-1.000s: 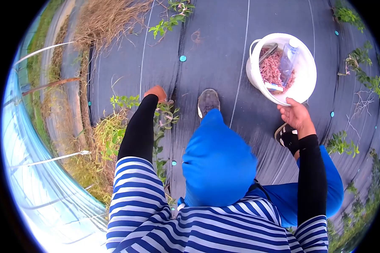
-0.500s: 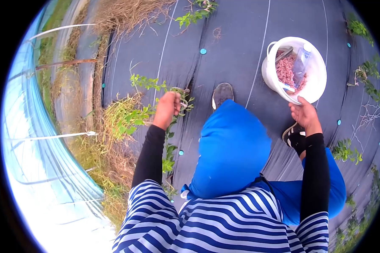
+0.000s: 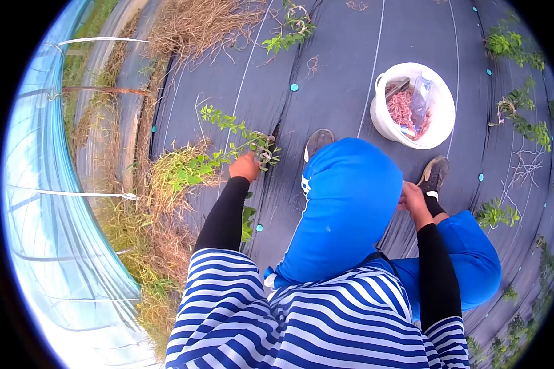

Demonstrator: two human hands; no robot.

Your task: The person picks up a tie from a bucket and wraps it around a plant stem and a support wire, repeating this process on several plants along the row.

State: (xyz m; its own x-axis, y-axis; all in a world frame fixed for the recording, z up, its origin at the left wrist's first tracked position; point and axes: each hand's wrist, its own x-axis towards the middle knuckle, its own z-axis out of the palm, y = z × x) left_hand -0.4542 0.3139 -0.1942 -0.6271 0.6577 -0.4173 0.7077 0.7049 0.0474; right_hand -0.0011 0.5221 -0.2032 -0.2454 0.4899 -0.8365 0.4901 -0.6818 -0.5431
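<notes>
My left hand is closed at the base of a leafy green plant, its fingertips right at the bent stem near a slit in the ground cover; what they grip is hidden. Beside my raised blue-trousered knee is my right hand, its fingers bent and partly hidden by the knee. Beyond that hand a white bucket stands on the ground cover. Inside it lie many small pink pieces, a clear plastic bottle and a dark tool.
Dark ground cover with white lines and teal pins spreads around me. Dry straw and grass lie on the left, beside a pale blue sheet. More plants grow in a row on the right.
My right hand has left the bucket's rim and come back beside my knee. My left hand has moved lower, in closer to the plant's stem. The bucket now stands more upright.
</notes>
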